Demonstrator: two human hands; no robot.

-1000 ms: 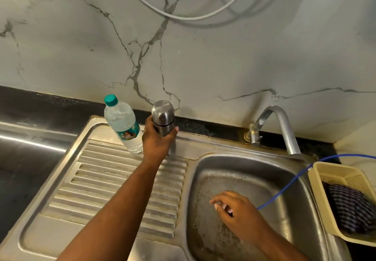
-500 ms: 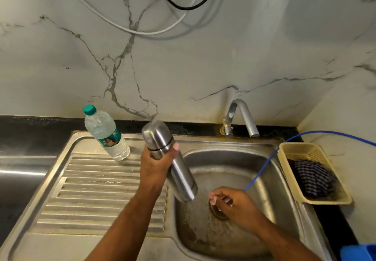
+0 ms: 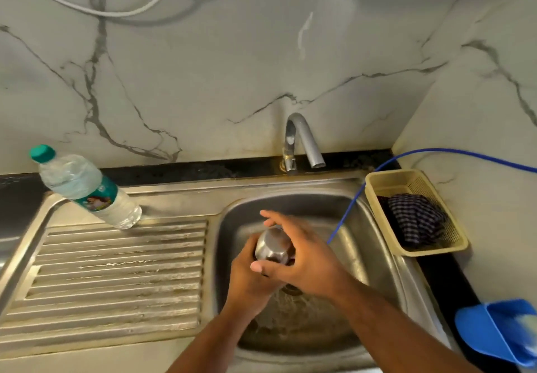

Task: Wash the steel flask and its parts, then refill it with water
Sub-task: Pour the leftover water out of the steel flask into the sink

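The steel flask (image 3: 273, 245) stands upright over the sink basin (image 3: 374, 259), seen from its capped top. My left hand (image 3: 252, 275) grips the flask's body from the left, below the cap. My right hand (image 3: 302, 256) wraps over the cap from the right, thumb in front and fingers spread behind it. Most of the flask's body is hidden by both hands. The steel tap (image 3: 300, 143) stands behind the basin with no water running from it.
A clear plastic water bottle (image 3: 87, 188) with a green cap stands at the back of the ribbed drainboard (image 3: 116, 268). A beige basket (image 3: 374, 186) holding a checked cloth sits right of the sink. A blue hose (image 3: 348, 213) runs into the basin. A blue plastic object (image 3: 494, 329) lies at the right edge.
My left hand carried the flask from the back of the drainboard over the basin. My right hand rose from the basin floor and closed over the cap.
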